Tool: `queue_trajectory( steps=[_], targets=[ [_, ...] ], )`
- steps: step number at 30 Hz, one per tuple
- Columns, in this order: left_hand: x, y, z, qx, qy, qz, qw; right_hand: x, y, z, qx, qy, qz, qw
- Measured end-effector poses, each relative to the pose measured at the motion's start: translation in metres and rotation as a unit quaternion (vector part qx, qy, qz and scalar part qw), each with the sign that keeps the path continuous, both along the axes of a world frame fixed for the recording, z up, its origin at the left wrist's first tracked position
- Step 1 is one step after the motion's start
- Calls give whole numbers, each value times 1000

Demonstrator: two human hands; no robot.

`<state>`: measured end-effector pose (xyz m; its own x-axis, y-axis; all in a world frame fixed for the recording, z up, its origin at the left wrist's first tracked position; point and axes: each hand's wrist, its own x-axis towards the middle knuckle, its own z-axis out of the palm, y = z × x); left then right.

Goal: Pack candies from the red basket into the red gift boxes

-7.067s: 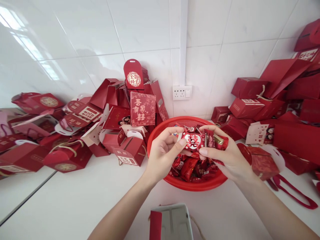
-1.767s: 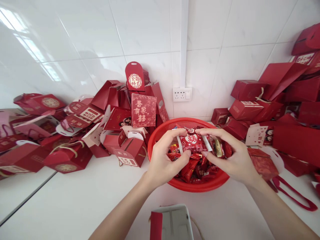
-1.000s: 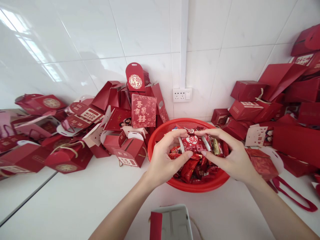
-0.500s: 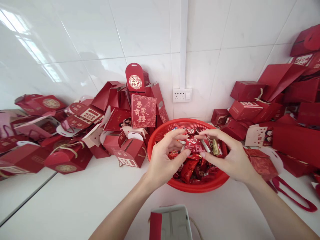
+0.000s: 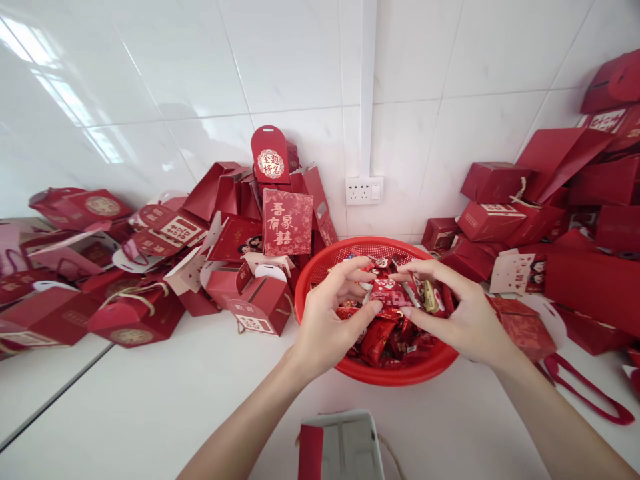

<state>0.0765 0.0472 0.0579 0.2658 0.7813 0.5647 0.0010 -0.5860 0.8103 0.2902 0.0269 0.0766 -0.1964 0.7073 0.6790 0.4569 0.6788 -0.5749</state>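
A red plastic basket on the white counter holds many candies in shiny red wrappers. Over its left part is my left hand, curved, with thumb and fingers apart. From the other side my right hand reaches in, its thumb and fingers also spread. Between the two sets of fingertips lies a red candy packet with a pale print; whether the fingertips touch it I cannot tell. A gold-wrapped piece shows beside my right hand. Nearest me stands an open box with a red flap and a rope handle.
Red gift boxes are heaped along the wall on the left. More boxes are stacked on the right, near a red ribbon loop. A power socket is on the tiled wall behind the basket.
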Motion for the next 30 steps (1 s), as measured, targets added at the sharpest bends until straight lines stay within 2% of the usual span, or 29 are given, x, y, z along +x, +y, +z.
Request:
queue_trajectory(
  steps=[10,13,16,19,22,30],
  targets=[
    [0,-3,7,-13,9,1,1000,-1,1,-1,-19,38,6,999],
    [-1,-3,10,-20,38,-11,999,-3,0,-3,-104,94,49,989],
    [-1,-2,13,-84,38,-41,995,-5,0,-7,-228,167,119,952],
    [-1,-1,16,-150,-3,-78,986,-6,1,-12,-285,219,158,920],
    [-2,0,18,-167,-49,-78,982,-7,2,-16,-305,240,167,906],
    [-2,4,19,-214,-82,-70,971,-10,2,-20,-279,281,147,906]
  ],
)
